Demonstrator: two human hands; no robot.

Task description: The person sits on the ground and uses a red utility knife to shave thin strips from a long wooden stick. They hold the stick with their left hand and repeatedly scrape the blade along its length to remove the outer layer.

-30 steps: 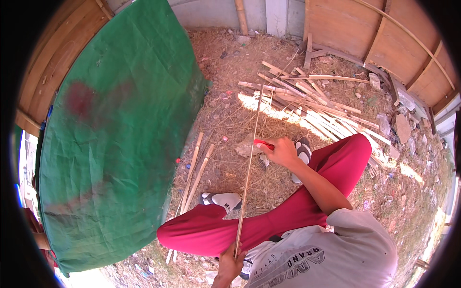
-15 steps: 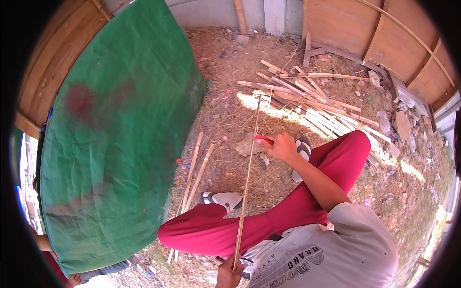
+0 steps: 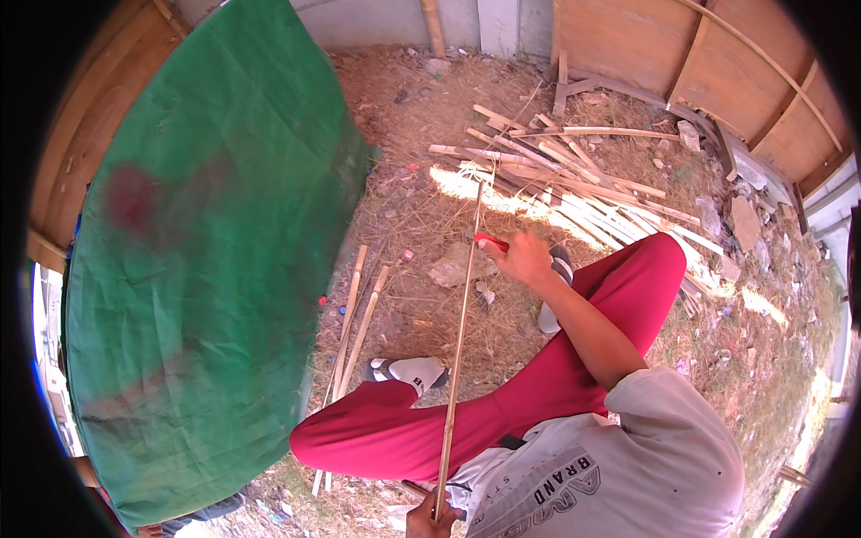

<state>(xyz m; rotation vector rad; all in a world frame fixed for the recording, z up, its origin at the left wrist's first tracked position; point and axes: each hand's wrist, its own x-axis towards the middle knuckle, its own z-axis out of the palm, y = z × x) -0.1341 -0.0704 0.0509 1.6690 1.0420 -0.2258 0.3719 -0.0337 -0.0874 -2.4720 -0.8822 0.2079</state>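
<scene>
Head cam's got a long, thin wooden strip [image 3: 460, 354] running nearly upright through the middle of the frame, from just under the stick pile [image 3: 574, 179] down to the bottom edge. Left hand [image 3: 429, 520], bottom center, is wrapped around its lower end. Right hand [image 3: 525, 258], a bit above center, is clenched on a small red tool [image 3: 491, 240] that looks to be right up against the strip, though I can't tell if it's actually touching. Below that, red trousers [image 3: 502, 414] with the knees spread wide. Two loose sticks [image 3: 363, 332] lie left of center, near a big green sheet [image 3: 215, 269] filling the left side. Wooden panels [image 3: 628, 40] stand upper right.
</scene>
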